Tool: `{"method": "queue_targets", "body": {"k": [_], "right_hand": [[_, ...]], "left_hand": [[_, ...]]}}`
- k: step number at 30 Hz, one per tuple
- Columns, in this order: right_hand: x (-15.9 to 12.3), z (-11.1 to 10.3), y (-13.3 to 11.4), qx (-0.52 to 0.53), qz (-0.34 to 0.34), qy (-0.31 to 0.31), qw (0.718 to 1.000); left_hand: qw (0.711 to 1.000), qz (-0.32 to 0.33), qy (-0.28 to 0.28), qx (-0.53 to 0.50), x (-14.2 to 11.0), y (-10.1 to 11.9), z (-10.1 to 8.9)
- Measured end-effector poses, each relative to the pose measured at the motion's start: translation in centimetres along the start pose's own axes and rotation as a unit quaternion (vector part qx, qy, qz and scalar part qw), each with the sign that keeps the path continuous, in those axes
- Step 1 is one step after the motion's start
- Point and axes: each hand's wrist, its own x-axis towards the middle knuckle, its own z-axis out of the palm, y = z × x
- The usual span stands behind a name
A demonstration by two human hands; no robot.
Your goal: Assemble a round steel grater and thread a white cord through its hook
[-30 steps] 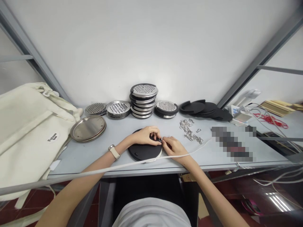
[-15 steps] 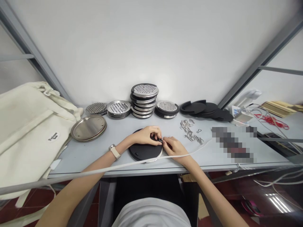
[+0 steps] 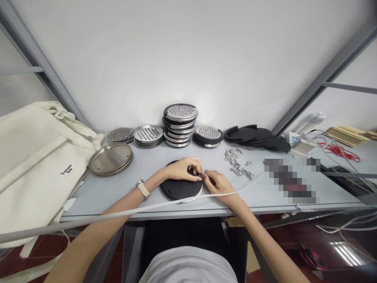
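A round black disc (image 3: 179, 190) lies on the table close to the front edge, with a silvery metal rim showing at its lower right. My left hand (image 3: 186, 169) rests over the disc's far side, thumb and fingers pinched on a small metal clip (image 3: 201, 175) at the right rim. Just right of the rim is my right hand (image 3: 217, 182), its thumb and forefinger closed together beside the clip; what lies between those fingertips is too small to make out. A loose heap of metal clips (image 3: 234, 159) sits to the right, beyond that hand.
Along the wall stand a tall stack of round graters (image 3: 180, 125), lower grater stacks (image 3: 147, 135) and black discs (image 3: 253, 135). Plain metal discs (image 3: 110, 159) lie left, near a cream bag (image 3: 32, 157). A white cable (image 3: 165, 204) crosses in front of the disc.
My right fingertips have drawn slightly right, away from the clip. My left hand and the black disc stay practically where they were.
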Motion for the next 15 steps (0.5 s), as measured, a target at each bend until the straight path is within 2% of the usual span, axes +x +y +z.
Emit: {"method": "queue_targets", "body": {"k": [7, 15], "right_hand": [[0.01, -0.02, 0.08, -0.006, -0.023, -0.010, 1.000], [0.06, -0.09, -0.05, -0.009, -0.031, -0.015, 0.999]], "left_hand": [[0.997, 0.004, 0.015, 0.074, -0.04, 0.24, -0.04], [0.998, -0.004, 0.012, 0.060, -0.03, 0.06, -0.07]]}}
